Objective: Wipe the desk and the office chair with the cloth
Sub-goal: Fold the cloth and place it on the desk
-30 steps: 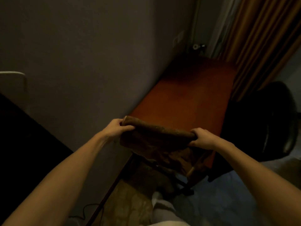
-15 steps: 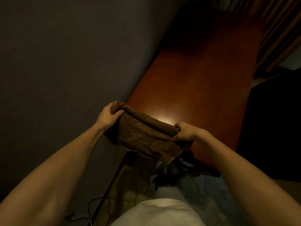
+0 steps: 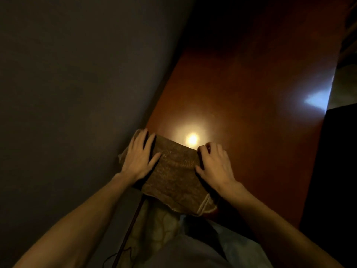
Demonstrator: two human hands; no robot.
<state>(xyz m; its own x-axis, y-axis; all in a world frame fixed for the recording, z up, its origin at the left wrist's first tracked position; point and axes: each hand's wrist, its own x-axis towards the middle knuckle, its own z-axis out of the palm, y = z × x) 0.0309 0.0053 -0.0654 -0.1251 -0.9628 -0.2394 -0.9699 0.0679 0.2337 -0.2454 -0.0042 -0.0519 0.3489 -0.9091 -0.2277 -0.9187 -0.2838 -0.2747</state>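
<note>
Overall, a grey wall (image 3: 77,93) was recorded along the left side, with a reddish-brown desk (image 3: 251,93) set against it and running away from the viewer. A black mass (image 3: 340,161) was noted beyond the desk's right edge; it could not be identified in the dim light. Patterned floor covering (image 3: 154,229) was seen below the desk's near end, beside pale clothing (image 3: 193,252) on the person.

The cloth (image 3: 173,171), brown and folded, was found laid on the near left corner of the desk, close to the wall, with its lower portion hanging over the near edge.

The left hand (image 3: 139,157) was observed lying flat on the cloth's left part, fingers straight and spread, pressing down. The right hand (image 3: 214,163) was placed at the cloth's right edge, with its fingers curled at the far right corner and the edge taken to be gripped, though the contact was partly hidden.

A warm round glare (image 3: 192,139) was marked on the desk just beyond the cloth, between the two hands. A bluish reflection (image 3: 314,100) was noted near the desk's right edge. A thin dark cable (image 3: 127,235) was seen running down by the wall.
</note>
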